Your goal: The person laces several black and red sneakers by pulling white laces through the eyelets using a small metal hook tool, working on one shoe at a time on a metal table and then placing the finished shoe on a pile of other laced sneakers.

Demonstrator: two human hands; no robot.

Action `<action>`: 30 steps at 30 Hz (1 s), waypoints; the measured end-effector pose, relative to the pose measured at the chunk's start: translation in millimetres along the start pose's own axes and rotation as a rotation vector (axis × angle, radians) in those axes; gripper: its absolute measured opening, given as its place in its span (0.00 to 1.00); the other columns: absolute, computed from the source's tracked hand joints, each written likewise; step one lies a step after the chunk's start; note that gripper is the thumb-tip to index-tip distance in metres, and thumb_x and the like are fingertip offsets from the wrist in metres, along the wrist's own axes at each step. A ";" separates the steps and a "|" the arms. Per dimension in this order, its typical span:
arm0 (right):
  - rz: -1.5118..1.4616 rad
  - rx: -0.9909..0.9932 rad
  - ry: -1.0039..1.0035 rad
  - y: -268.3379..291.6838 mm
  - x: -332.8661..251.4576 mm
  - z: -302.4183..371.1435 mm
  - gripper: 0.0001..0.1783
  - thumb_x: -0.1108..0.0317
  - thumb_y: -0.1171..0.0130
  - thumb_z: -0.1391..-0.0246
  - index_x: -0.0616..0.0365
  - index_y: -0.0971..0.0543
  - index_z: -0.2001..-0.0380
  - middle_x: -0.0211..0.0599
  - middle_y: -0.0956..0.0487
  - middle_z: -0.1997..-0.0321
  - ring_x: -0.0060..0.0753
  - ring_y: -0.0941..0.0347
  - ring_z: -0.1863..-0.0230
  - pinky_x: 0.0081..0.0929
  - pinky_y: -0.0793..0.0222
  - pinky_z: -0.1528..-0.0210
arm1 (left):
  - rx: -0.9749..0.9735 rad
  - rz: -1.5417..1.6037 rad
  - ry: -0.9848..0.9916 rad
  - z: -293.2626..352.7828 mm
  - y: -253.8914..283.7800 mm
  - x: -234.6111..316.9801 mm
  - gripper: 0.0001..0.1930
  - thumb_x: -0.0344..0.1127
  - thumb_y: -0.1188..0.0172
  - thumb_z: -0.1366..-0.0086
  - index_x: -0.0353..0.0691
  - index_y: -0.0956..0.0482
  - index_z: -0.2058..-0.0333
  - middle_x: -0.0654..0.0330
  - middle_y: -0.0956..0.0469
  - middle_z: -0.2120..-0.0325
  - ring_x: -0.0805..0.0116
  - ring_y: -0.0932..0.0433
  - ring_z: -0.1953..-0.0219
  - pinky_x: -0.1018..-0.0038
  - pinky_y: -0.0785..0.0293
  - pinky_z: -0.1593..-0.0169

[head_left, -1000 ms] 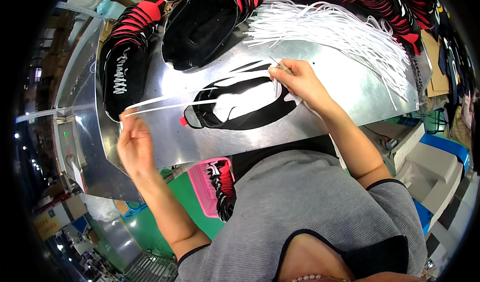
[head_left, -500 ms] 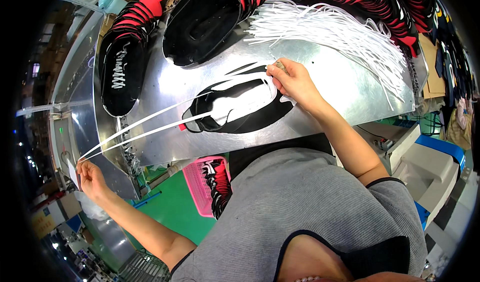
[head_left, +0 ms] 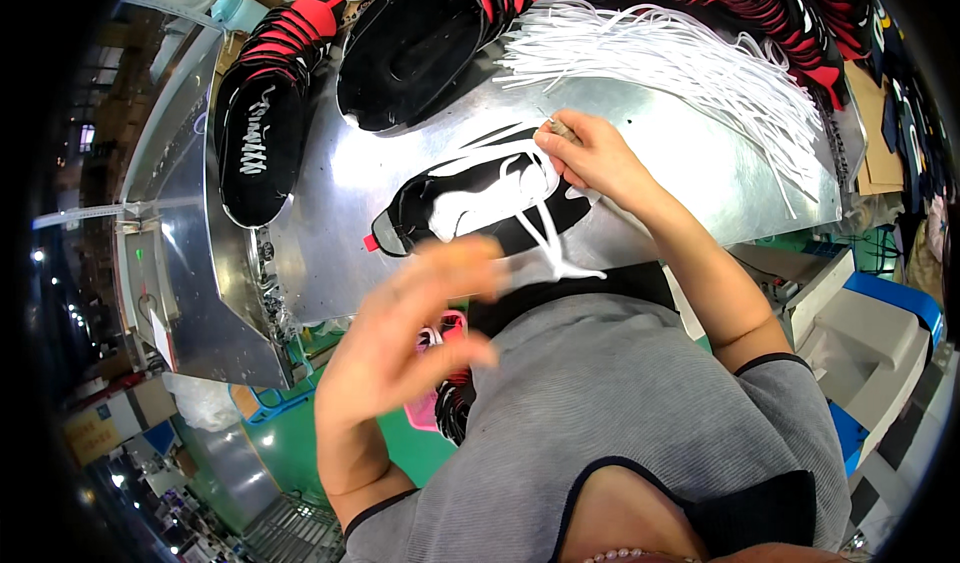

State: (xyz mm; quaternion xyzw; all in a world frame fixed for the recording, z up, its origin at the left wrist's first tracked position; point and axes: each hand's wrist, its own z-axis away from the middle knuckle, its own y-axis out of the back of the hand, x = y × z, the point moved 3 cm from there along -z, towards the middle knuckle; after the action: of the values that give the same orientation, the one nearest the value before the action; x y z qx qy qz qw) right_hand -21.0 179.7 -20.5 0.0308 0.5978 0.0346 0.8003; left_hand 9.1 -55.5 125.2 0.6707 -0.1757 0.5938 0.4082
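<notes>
A black shoe upper (head_left: 408,203) with a white inside and a small red tab lies on the metal table. My right hand (head_left: 590,153) is closed at its far right end, gripping a thin-tipped awl (head_left: 563,131) with a short handle. White shoelace (head_left: 541,225) loops by those fingers, and its ends hang over the upper's near side toward my waist. Blurred by motion, my left hand (head_left: 410,328) is in the air near the table's front edge. Its thumb and fingers look apart, and no lace shows in it.
A bundle of white laces (head_left: 650,63) lies at the back right. Stacked black-and-red uppers (head_left: 258,153) stand at the left, and more (head_left: 410,73) line the back. Below the table's metal edge, a pink basket (head_left: 425,411) holds further uppers.
My left hand has let go of the lace ends it held taut at the far left and swung right toward my body. The lace now hangs slack; my right hand has barely moved.
</notes>
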 end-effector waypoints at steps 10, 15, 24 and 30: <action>0.669 0.244 0.517 -9.8 -12.7 -11.1 0.08 0.64 0.38 0.48 0.56 0.21 0.67 0.44 0.20 0.71 0.50 0.23 0.69 0.42 0.31 0.68 | 0.413 -0.809 0.052 -79.5 -38.4 -82.9 0.15 0.41 0.46 0.31 0.34 0.21 0.69 0.49 0.20 0.72 0.51 0.21 0.66 0.60 0.26 0.62; 0.510 0.161 0.340 -4.8 -1.2 -24.9 0.09 0.64 0.40 0.50 0.58 0.20 0.68 0.42 0.21 0.75 0.45 0.24 0.72 0.36 0.31 0.67 | 0.476 -0.910 0.262 -93.5 -43.2 -107.0 0.16 0.44 0.44 0.33 0.37 0.21 0.73 0.52 0.20 0.76 0.51 0.21 0.71 0.60 0.28 0.64; 0.576 0.066 0.233 -4.1 0.9 -26.8 0.13 0.58 0.44 0.44 0.56 0.23 0.63 0.45 0.19 0.71 0.52 0.22 0.68 0.45 0.30 0.64 | 0.514 -0.628 -0.139 -91.0 -48.1 -113.7 0.06 0.34 0.37 0.40 0.39 0.16 0.68 0.58 0.17 0.71 0.60 0.20 0.69 0.69 0.31 0.65; 0.618 0.169 0.267 -11.7 7.0 -20.7 0.11 0.59 0.47 0.38 0.55 0.27 0.62 0.45 0.19 0.72 0.53 0.22 0.68 0.45 0.30 0.64 | 0.461 -0.240 -0.254 -76.8 -39.3 -101.7 0.05 0.29 0.38 0.40 0.36 0.16 0.67 0.59 0.16 0.68 0.63 0.18 0.64 0.71 0.31 0.60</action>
State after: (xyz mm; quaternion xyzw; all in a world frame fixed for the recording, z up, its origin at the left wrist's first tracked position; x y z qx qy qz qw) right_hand -38.7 168.8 -34.1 0.2718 0.6605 0.2293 0.6613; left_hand -36.5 1.0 13.4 0.8307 -0.0053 0.4768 0.2873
